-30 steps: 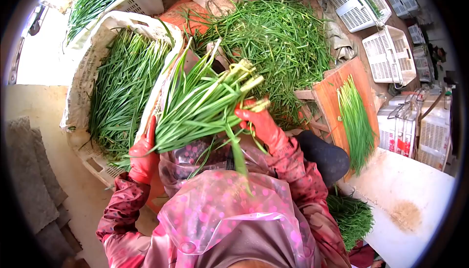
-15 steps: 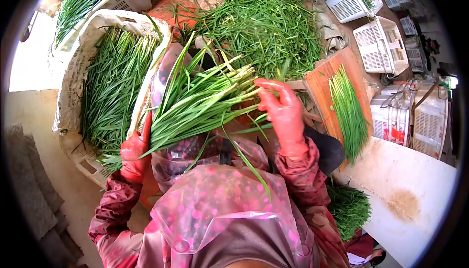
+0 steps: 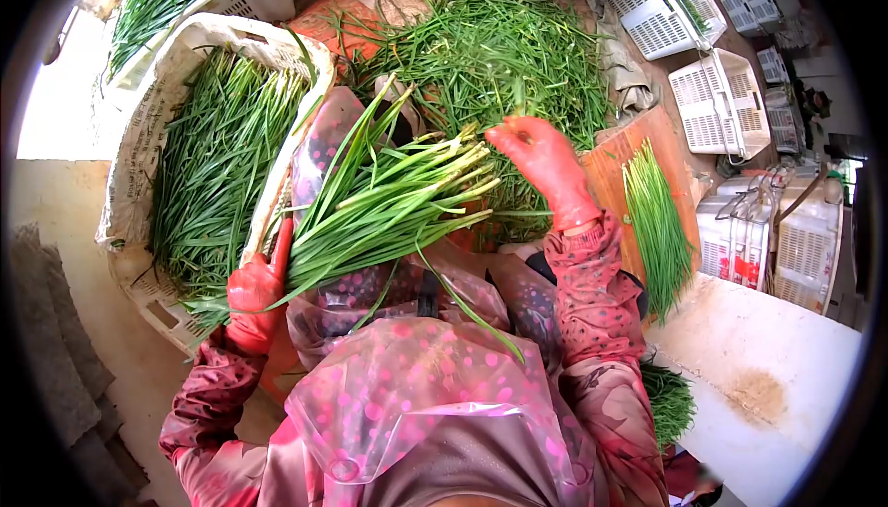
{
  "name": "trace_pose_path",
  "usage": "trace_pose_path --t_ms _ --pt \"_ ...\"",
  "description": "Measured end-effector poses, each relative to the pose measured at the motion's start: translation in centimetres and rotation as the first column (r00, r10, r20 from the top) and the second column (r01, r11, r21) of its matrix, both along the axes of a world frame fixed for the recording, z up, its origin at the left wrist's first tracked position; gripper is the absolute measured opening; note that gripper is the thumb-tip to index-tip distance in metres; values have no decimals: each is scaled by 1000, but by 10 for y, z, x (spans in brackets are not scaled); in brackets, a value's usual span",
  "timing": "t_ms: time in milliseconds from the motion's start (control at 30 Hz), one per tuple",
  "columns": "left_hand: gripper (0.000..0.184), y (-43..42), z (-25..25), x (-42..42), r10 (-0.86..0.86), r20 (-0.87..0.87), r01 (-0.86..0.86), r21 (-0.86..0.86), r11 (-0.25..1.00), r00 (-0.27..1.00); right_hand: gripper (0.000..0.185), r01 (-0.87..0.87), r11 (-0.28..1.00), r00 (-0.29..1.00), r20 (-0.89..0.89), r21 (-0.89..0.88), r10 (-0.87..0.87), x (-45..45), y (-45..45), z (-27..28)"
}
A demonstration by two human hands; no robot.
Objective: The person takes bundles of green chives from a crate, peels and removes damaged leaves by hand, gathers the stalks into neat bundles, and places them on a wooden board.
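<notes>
A loose bunch of garlic chives [image 3: 393, 197] lies across my lap, pale cut ends to the upper right and green leaves to the lower left. My left hand [image 3: 256, 299], in a red rubber glove, is closed around its leafy end, thumb along the side. My right hand [image 3: 546, 169], gloved too, is just beyond the pale ends with its fingers curled in a pinch. Whatever it may hold is too small to make out; a green blur hangs just above the fingertips. One long leaf droops over my plastic apron [image 3: 407, 368].
A lined basket of chives [image 3: 116, 192] stands at my left. Ahead lies a heap of loose green leaves [image 3: 518, 54]. To the right, a neat chive bundle [image 3: 659, 229] rests on a wooden board [image 3: 606, 160], beside a white tabletop [image 3: 786, 350]. White crates [image 3: 717, 105] stand beyond.
My right hand has moved slightly up and right, off the pale ends, and its fingers have curled. The left hand keeps its grip on the bunch. The view has shifted slightly.
</notes>
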State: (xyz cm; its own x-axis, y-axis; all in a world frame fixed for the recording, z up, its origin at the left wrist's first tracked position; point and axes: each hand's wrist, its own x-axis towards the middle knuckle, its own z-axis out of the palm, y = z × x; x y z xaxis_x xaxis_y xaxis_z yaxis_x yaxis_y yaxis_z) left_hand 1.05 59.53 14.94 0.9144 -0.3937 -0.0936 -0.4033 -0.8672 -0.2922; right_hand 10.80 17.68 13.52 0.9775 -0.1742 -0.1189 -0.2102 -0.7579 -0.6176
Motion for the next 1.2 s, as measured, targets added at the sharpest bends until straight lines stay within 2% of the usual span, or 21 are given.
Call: trace_pose_path --t_ms 33,67,100,167,200,233,300,367,400,433,500,567,633,667,700,767,800,933,1033,1133,1200 --pt "76 -1 0 0 -6 -3 6 -1 1000 1000 49 -201 979 979 32 -11 201 3 11 9" --pt "76 -1 0 2 -8 -8 8 -19 1000 1000 54 -278 960 951 -130 41 281 8 25 12" --pt "76 0 0 3 -6 -11 5 -37 999 1000 47 -293 952 874 -379 90 305 16 41 20" --pt "77 4 -1 3 -35 13 35 1 999 999 40 -271 954 887 -350 131 300 18 50 -14" --pt "77 6 1 2 -59 -8 59 -7 998 998 30 -271 960 909 -311 70 279 15 53 -17" --pt "78 9 1 1 -83 -31 83 -16 996 996 26 -264 963 914 -334 -54 231 15 56 -11" --pt "79 11 -1 0 -84 -56 82 -31 996 995 25 -427 845 898 -259 -322 355 24 17 -60" --pt "81 12 -5 1 -73 -77 66 -88 994 994 30 -347 843 921 -320 -411 222 36 -4 -28" --pt "82 13 -7 1 -60 -92 51 -89 995 994 40 -313 859 948 -190 -406 255 38 -6 -15" --pt "82 11 -7 2 -56 -93 47 -93 995 994 40 -317 856 947 -193 -409 258 42 6 8" --pt "82 8 -4 6 -84 -57 76 -139 987 995 49 -563 803 763 -497 -195 414 47 47 46" --pt "82 5 -2 9 -97 -48 90 -136 987 994 56 -612 789 660 -513 57 549 45 71 18" --pt "81 6 0 9 -105 -48 97 -132 986 993 53 -629 768 648 -466 121 603 42 87 -11" --pt "82 7 1 8 -95 -77 84 -137 987 992 46 -546 819 734 -371 174 568 40 83 -33" --pt "82 8 0 7 -81 -103 66 -141 988 991 46 -546 820 733 -376 172 567 42 78 -37" --pt "83 8 0 6 -73 -136 53 -147 988 988 39 -547 836 784 -377 -42 493 43 63 -41" --pt "83 7 -1 5 -74 -140 51 -160 986 987 36 -596 801 768 -328 -54 549 42 54 -49" --pt "82 1 -2 6 -41 -172 5 -206 979 984 34 -335 921 925 -255 -201 281 47 11 -56" --pt "82 4 0 2 -27 -172 -13 -231 973 985 30 -225 893 954 -273 -389 121 50 -56 -73" --pt "84 4 1 0 -2 -211 -44 -214 976 978 31 -244 891 970 -109 -383 219 44 -52 -17" --pt "85 2 2 1 5 -241 -57 -211 976 970 38 -389 917 892 -283 -86 352 31 2 40"
